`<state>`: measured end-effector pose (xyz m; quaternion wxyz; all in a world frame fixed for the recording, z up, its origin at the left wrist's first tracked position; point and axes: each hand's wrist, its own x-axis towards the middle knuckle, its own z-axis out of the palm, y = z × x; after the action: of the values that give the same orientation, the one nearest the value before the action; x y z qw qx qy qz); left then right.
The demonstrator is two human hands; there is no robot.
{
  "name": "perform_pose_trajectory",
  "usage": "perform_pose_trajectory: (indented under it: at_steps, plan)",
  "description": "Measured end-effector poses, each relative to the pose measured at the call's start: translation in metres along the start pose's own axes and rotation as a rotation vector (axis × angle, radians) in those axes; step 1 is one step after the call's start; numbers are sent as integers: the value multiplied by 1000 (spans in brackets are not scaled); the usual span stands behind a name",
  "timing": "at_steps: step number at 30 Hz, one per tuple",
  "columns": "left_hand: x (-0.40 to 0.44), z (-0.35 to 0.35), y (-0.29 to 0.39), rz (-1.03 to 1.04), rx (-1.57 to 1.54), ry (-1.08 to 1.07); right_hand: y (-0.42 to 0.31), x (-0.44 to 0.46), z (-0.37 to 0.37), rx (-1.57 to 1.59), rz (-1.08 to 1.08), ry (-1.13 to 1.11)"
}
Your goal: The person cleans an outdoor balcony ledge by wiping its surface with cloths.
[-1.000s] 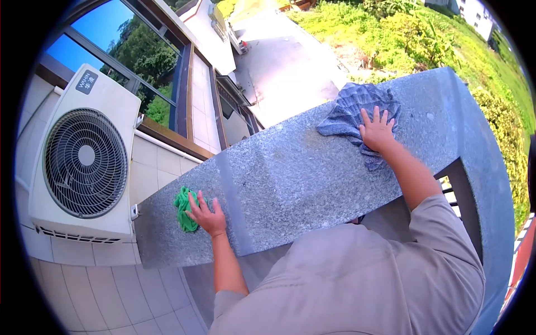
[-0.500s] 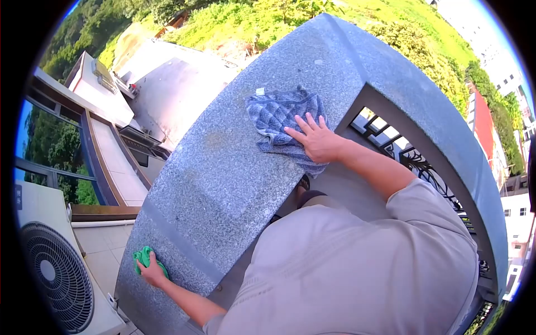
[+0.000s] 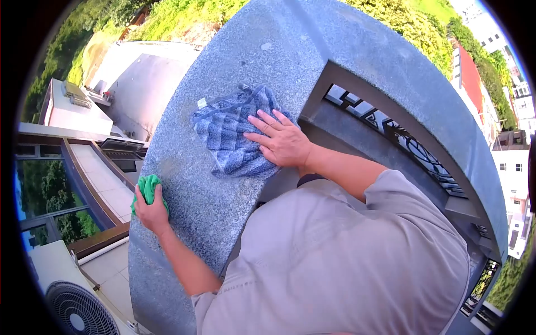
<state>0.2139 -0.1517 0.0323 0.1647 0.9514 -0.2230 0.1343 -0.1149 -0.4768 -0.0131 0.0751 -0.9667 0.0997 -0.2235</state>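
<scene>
My right hand (image 3: 283, 140) lies flat with spread fingers on a blue-grey checked cloth (image 3: 229, 131), which is rumpled on a speckled grey stone ledge (image 3: 195, 195). A small white tag shows at the cloth's far left corner. At the ledge's left edge, my left hand (image 3: 151, 213) is wrapped around a bunched green cloth (image 3: 148, 188). The green cloth rests against that edge, its underside hidden by the hand.
Right of the ledge runs a dark ornamental metal railing (image 3: 413, 142) under a stone top. An air-conditioner unit (image 3: 78, 312) stands below at the left, near a window (image 3: 53, 195). Beyond the ledge are a pale roof (image 3: 142, 84) and greenery.
My left hand has moved forward along the ledge's edge with the green cloth. The checked cloth, under my right hand, is nearer the left hand. The camera view has also turned.
</scene>
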Motion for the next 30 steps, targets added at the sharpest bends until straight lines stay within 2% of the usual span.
perform_pose_trajectory:
  at_steps: [4,6,8,9,12,14,17,20,21,24,25,27,30]
  plan:
    - [30,40,27,-95,129,48,123,3,-28,-173,108,53]
    - [32,57,44,-119,238,111,200,5,-32,-354,311,15]
    - [28,70,52,-149,311,219,276,14,-33,-485,613,-170]
    - [26,77,54,-149,341,268,294,28,-44,-425,714,-251]
    - [28,76,62,-160,367,313,298,72,-52,-445,692,-392]
    - [26,78,61,-143,352,342,297,84,-22,-328,467,-301]
    - [27,80,58,-155,379,338,229,115,4,-125,113,-230]
    - [26,77,64,-189,381,323,148,141,23,149,-234,-315]
    - [26,77,62,-185,363,326,126,148,20,148,-296,-367]
    - [26,77,54,-153,324,356,132,161,22,205,-216,-400]
    - [24,76,55,-127,319,373,150,163,28,150,-137,-345]
    - [22,79,56,-98,309,397,203,175,33,-13,51,-269]
    - [22,81,50,-99,317,411,308,200,19,-206,467,-294]
